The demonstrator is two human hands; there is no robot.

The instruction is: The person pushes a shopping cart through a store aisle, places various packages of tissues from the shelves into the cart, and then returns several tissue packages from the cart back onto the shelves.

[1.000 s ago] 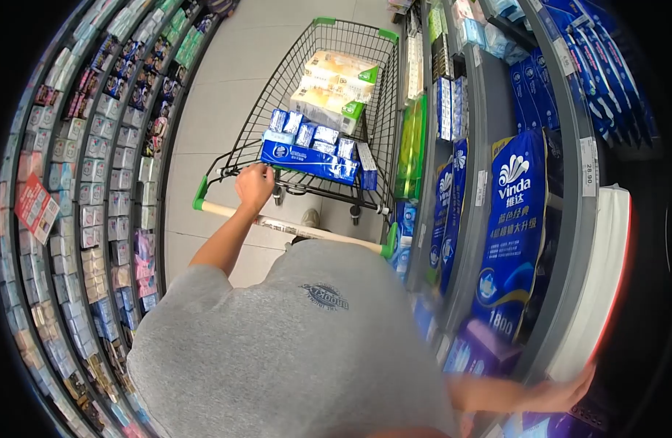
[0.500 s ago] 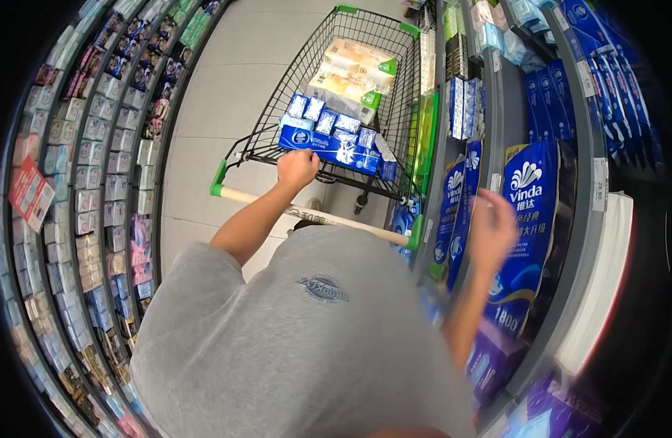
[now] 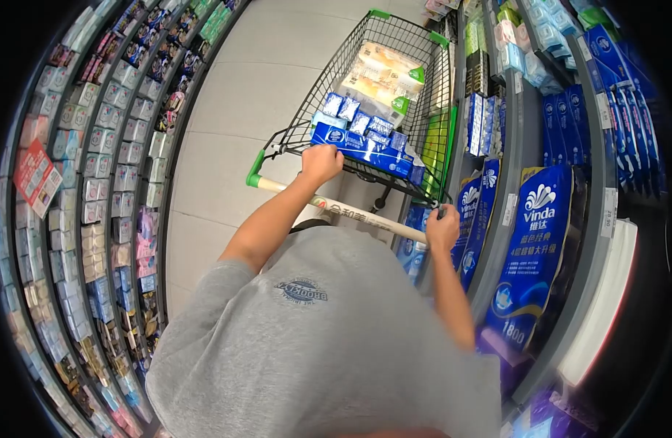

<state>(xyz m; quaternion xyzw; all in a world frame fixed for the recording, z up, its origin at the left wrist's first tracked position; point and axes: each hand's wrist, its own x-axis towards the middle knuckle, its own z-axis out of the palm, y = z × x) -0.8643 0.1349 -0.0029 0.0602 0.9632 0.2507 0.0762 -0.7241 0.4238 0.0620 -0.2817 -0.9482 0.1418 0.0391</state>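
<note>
The wire shopping cart point(image 3: 286, 135) has green corners and a pale handle bar point(image 3: 350, 212). My left hand point(image 3: 322, 163) is a closed fist at the cart's rear edge, in front of a blue Vinda tissue pack; what it grips, if anything, is hidden. Curled round the right end of the handle bar is my right hand point(image 3: 443, 228), covering the green end cap. Inside the basket lie the blue pack point(image 3: 365, 151) with small shiny blue packets point(image 3: 359, 122) on it, and orange-and-white tissue packs point(image 3: 380, 77) behind.
Shelves of small packets point(image 3: 99, 168) line the left side. Close on the right, shelves hold large blue Vinda packs point(image 3: 533, 248), with a price label point(image 3: 608, 212) at the edge. A red-and-white sign point(image 3: 37, 177) sticks out at left. Pale floor tiles point(image 3: 226, 109) run between.
My right hand has swung from the right-hand shelf to the cart's handle and closed on it. The cart and my left hand now appear further right in view.
</note>
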